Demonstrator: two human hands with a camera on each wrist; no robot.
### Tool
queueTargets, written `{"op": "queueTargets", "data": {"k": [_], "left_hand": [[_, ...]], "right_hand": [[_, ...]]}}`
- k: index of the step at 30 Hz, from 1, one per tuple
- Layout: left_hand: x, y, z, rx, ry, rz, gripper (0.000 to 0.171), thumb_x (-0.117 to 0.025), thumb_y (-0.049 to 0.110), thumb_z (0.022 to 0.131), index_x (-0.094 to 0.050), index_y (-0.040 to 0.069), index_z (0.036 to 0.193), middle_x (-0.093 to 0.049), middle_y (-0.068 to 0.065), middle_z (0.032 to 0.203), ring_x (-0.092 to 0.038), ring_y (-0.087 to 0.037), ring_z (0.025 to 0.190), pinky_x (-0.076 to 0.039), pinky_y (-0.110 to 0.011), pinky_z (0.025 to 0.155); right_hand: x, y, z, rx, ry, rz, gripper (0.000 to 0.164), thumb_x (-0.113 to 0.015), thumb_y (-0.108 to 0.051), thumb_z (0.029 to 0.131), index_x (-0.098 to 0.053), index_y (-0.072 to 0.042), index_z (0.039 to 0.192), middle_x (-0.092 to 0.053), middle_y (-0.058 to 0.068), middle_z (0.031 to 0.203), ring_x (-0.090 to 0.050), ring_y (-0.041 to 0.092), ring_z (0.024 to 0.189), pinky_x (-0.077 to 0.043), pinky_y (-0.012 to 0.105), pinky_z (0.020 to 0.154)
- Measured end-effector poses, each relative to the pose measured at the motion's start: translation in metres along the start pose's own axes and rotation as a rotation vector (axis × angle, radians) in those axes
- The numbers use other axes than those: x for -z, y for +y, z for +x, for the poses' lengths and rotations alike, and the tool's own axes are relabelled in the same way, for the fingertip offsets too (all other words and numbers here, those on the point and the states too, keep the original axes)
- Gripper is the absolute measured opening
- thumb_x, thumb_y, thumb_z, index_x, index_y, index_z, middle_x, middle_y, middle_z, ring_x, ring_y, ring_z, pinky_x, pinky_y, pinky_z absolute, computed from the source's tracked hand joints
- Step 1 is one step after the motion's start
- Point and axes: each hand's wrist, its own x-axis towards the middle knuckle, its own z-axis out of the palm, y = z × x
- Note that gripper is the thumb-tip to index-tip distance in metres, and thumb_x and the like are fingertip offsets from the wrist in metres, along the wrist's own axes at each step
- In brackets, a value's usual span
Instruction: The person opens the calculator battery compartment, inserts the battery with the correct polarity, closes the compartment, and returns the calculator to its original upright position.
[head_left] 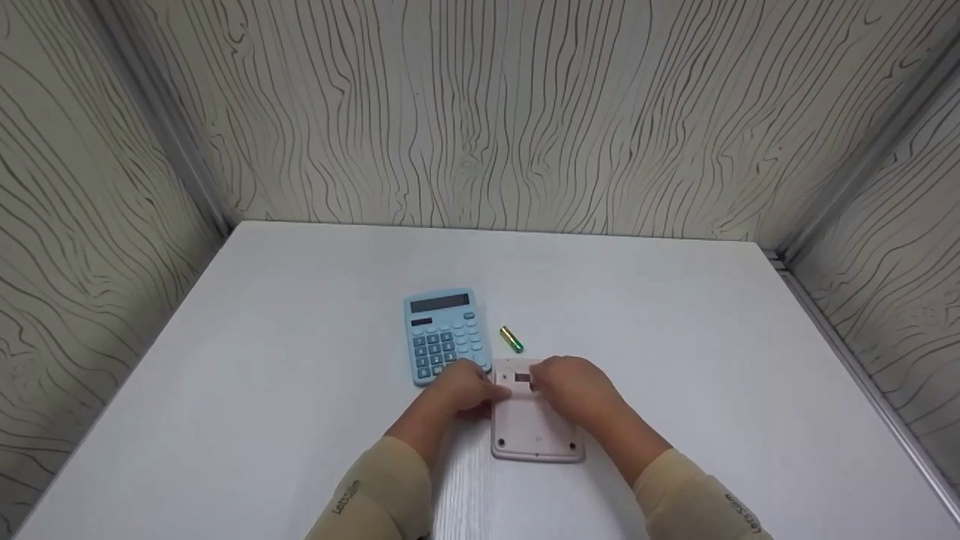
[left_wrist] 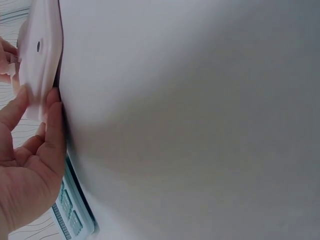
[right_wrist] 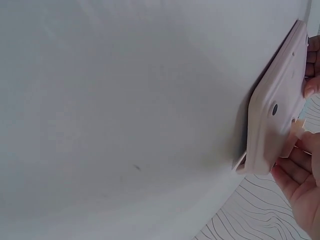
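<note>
A pink calculator [head_left: 534, 421] lies face down on the white table, its back and dark round feet showing. Along its left edge, my left hand [head_left: 461, 386] grips it, thumb on the back and fingers at the side. A small battery opening [head_left: 523, 377] shows near the top of the back. Beside that opening my right hand [head_left: 576, 388] pinches a small pale pink cover [right_wrist: 291, 141] between thumb and fingers. In the left wrist view, my left thumb and fingers clasp the rim of the calculator [left_wrist: 42, 70].
A light blue calculator [head_left: 448, 328] lies face up just left of the pink one, partly behind my left hand. One green and gold battery [head_left: 511, 339] rests on the table [head_left: 637, 300] beyond the pink calculator. Wood-grain panels [head_left: 465, 112] enclose the back and sides.
</note>
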Motion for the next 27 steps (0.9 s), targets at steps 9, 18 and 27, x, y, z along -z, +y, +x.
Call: {"op": "queueTargets", "data": {"k": [9, 18, 27], "left_hand": [[0.000, 0.001, -0.001, 0.000, 0.001, -0.003, 0.024, -0.074, 0.031, 0.074, -0.065, 0.010, 0.081, -0.065, -0.005, 0.069, -0.061, -0.018, 0.063, -0.046, -0.028, 0.059], [-0.001, 0.000, 0.001, 0.019, 0.008, -0.001, 0.025, -0.074, 0.032, 0.074, -0.064, 0.011, 0.083, -0.065, -0.005, 0.071, -0.061, -0.018, 0.063, -0.046, -0.028, 0.059], [-0.002, 0.001, 0.000, 0.018, 0.020, -0.012, 0.024, -0.074, 0.031, 0.074, -0.065, 0.011, 0.082, -0.064, -0.005, 0.071, -0.061, -0.018, 0.063, -0.046, -0.028, 0.058]], "right_hand": [[0.001, -0.001, 0.001, 0.093, 0.127, -0.098, 0.011, -0.063, -0.026, 0.086, -0.060, -0.016, 0.091, -0.060, -0.004, 0.078, -0.054, 0.011, 0.068, -0.050, 0.028, 0.071], [0.002, 0.002, 0.000, 0.083, 0.163, -0.054, 0.013, -0.059, -0.028, 0.089, -0.060, -0.016, 0.092, -0.060, -0.004, 0.078, -0.056, 0.012, 0.070, -0.049, 0.029, 0.071], [0.007, 0.015, 0.003, 0.029, 0.209, -0.034, 0.005, -0.058, -0.018, 0.089, -0.060, -0.014, 0.088, -0.059, -0.002, 0.074, -0.054, 0.013, 0.065, -0.049, 0.031, 0.067]]}}
